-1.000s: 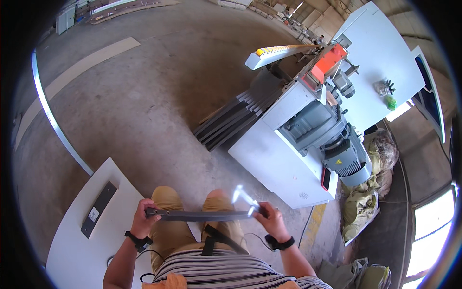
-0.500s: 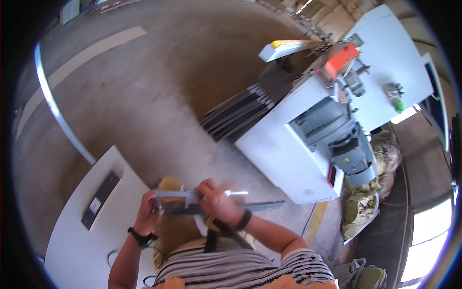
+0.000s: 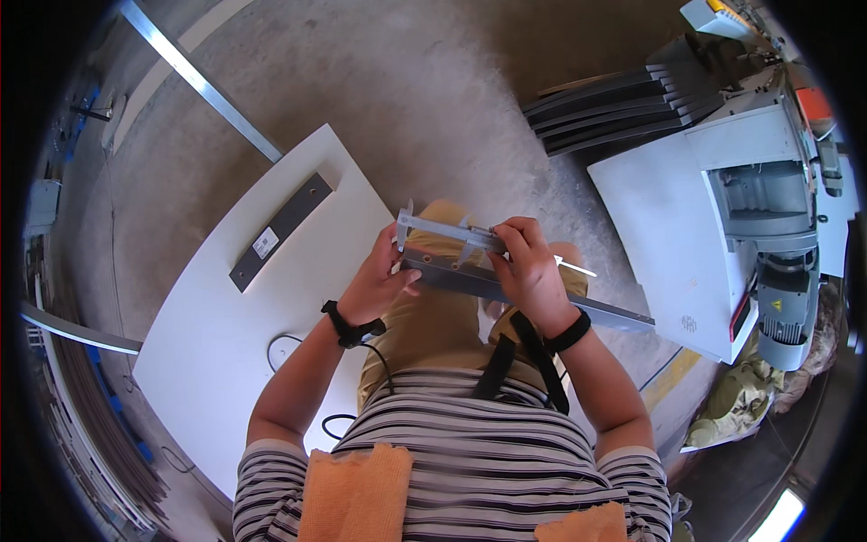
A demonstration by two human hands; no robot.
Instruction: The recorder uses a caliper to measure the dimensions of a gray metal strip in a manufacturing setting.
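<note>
Both hands are in front of my body, over my lap. In my left hand is the left end of a long dark grey metal bar with holes near that end, the thumb on top of it. My right hand pinches a silver caliper near its sliding part. The caliper lies along the far side of the bar, its jaws apart. Its left jaw is close by my left fingers; whether it touches the bar I cannot tell. Past my right hand, the bar's other end stretches to the right.
On the white table at my left lies a second dark bar with a white label. To the right stands a white machine with a grey motor. Stacked dark metal bars lie behind it. A metal strip extends beyond the table.
My view has turned, bringing the table and hands farther up in the picture. The right hand has shifted along the caliper and now grips it near the slider; its blur is gone.
</note>
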